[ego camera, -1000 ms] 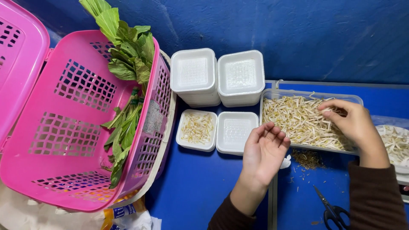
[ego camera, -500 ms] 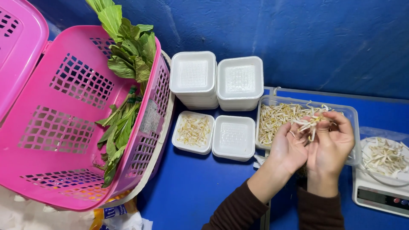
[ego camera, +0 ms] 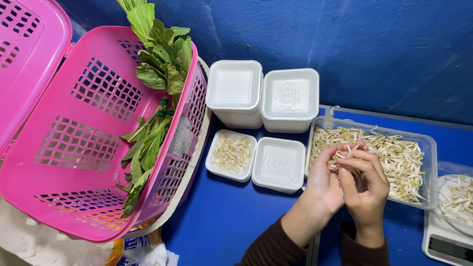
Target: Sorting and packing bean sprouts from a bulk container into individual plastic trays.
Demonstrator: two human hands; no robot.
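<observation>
I see both hands, left hand (ego camera: pixel 322 180) and right hand (ego camera: pixel 364 184), pinching bean sprouts (ego camera: pixel 345 151) over the clear tub (ego camera: pixel 428 172). Empty foam tray (ego camera: pixel 279 164) sits just beside them, pink basket (ego camera: pixel 74 148) off left.

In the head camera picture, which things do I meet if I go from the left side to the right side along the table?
Pink basket with leafy greens → small tray with sprouts → empty small tray → hands, left and right, holding sprouts → clear sprout tub → scale.

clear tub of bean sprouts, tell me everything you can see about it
The clear plastic tub is a shallow rectangle with rounded corners, lying flat on the blue table right of the empty foam tray. Pale bean sprouts cover its bottom. The left hand and right hand pinch a few sprouts above its left end.
</observation>
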